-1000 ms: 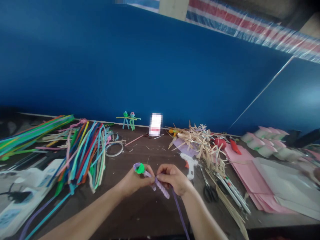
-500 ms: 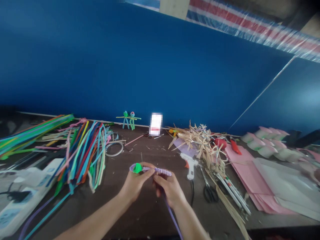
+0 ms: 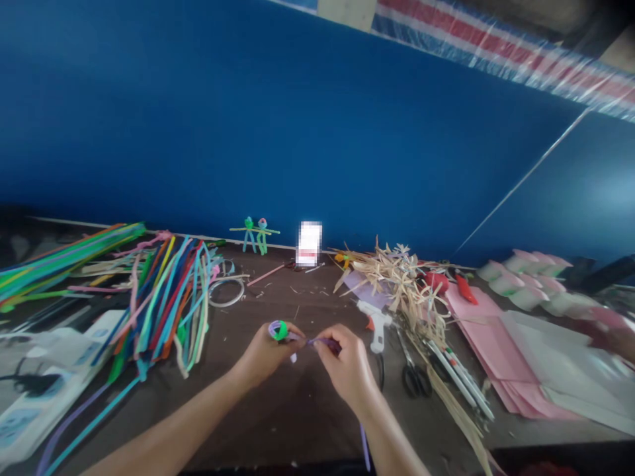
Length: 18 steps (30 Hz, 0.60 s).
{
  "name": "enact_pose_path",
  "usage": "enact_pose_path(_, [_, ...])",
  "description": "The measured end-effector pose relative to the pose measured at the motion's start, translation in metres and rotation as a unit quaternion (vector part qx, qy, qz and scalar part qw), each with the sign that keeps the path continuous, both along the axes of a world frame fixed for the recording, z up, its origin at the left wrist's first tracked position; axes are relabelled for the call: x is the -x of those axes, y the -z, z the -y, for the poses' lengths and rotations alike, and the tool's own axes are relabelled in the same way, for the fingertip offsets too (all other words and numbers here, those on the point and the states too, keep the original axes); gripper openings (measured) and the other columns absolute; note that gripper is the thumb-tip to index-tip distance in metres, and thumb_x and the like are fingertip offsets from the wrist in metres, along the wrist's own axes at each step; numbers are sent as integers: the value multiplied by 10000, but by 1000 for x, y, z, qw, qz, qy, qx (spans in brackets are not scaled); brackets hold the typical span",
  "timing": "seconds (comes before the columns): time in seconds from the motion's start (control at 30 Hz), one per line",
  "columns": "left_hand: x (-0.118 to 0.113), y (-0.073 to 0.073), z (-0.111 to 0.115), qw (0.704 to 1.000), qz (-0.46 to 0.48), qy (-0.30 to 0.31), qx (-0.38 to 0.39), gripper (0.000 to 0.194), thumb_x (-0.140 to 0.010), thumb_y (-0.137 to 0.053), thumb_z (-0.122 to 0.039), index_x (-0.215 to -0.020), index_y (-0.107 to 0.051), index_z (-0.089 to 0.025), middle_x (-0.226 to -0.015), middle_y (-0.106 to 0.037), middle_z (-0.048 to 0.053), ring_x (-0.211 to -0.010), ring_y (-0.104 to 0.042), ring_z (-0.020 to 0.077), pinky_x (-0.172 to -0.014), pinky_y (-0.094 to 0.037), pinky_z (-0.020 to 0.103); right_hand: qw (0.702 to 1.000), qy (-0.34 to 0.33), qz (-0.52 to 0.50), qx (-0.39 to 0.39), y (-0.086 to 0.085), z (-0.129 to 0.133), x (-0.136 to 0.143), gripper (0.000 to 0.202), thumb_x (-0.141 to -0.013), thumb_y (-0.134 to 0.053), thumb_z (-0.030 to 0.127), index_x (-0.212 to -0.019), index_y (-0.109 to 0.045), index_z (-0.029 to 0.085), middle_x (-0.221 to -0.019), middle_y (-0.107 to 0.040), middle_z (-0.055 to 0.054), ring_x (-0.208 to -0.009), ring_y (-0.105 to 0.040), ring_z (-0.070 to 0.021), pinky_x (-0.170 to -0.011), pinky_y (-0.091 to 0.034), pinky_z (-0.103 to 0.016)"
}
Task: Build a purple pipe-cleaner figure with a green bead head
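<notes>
My left hand point(image 3: 268, 352) is closed around a small pipe-cleaner piece point(image 3: 278, 330) with a green band and a purple loop at its top. A pale lilac end pokes out below those fingers. My right hand point(image 3: 342, 360) pinches a purple pipe cleaner point(image 3: 325, 342), which runs as a thin strand between both hands. Its long tail hangs down past my right wrist to the table's front edge. The lower fingers of each hand are partly hidden.
Bundled coloured pipe cleaners point(image 3: 163, 297) and a white power strip point(image 3: 30, 410) lie left. Two small pipe-cleaner figures point(image 3: 255, 236) stand near a blurred bright screen point(image 3: 309, 244). Rightward are a glue gun point(image 3: 377, 325), scissors point(image 3: 415, 379), dried strips point(image 3: 397, 281) and pink sheets point(image 3: 489, 344).
My right hand has moved a little up and right, opening a gap to the left hand. The coiled lilac part that stretched between them has turned downward, with a thin purple strand there instead.
</notes>
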<state>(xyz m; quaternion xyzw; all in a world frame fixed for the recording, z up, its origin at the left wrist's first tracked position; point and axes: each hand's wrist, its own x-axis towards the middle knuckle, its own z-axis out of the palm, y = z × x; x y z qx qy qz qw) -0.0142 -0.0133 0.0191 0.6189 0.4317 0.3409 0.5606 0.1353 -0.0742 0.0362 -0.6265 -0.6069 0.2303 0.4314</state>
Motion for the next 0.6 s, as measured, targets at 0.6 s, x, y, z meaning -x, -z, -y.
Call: enact_pose_path(0.6, [-7,14,7,950,256,4,181,163,-612,-677,-267,-667,-583,-146,-557,-579,-3,-521,-540,141,-537,-427,266,892,-111,-397,187,37,-12,14,263,-667,-628,369,-604,-569,121,-447,-526,34,-298,-406,-46,-290,-297,-154])
